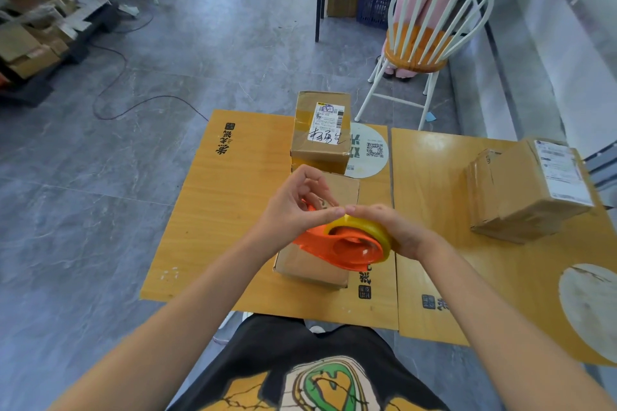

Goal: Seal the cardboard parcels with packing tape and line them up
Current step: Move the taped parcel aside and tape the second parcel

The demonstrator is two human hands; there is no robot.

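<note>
R hand [399, 232] is gripping tape dispenser [347, 243] by its yellow roll, centre frame, over plain parcel [314, 265]. L hand [290, 210] fingers are curling at dispenser's front end; can't tell if pinching. Wooden table [233, 210] is bearing labelled parcel [320, 143] just above; white chair [430, 27] is standing upper right.

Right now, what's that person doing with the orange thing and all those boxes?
A person is getting ready to tape a box. The right hand grips an orange tape dispenser with a yellow roll, over a plain box on the wooden table. The left hand curls its fingers at the dispenser's front, probably picking at the tape end, though that is unclear. Behind sits a labelled box already taped, and a third box lies on the next table.
</note>
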